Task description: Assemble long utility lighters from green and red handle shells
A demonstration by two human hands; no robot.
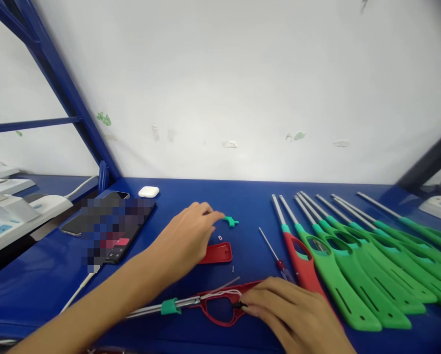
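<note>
My left hand (196, 231) reaches over the blue surface, its fingertips at the small teal trigger piece (230, 221); whether they pinch it is unclear. Below it lies a red plastic shell (220, 252), partly behind the hand, with a tiny pinkish part (220, 238) and a small metal pin (233, 269) near it. My right hand (286, 307) has its fingers closed on the opened red lighter body (220, 322), at a black part. White wires run from there to the metal tube, which carries a teal collar (171, 306).
Several green lighters (353, 295) and a red one (303, 263) lie at right, beside a screwdriver (281, 265). Phones (122, 231), a white case (148, 191) and power strips (17, 221) are at left. A wall stands behind.
</note>
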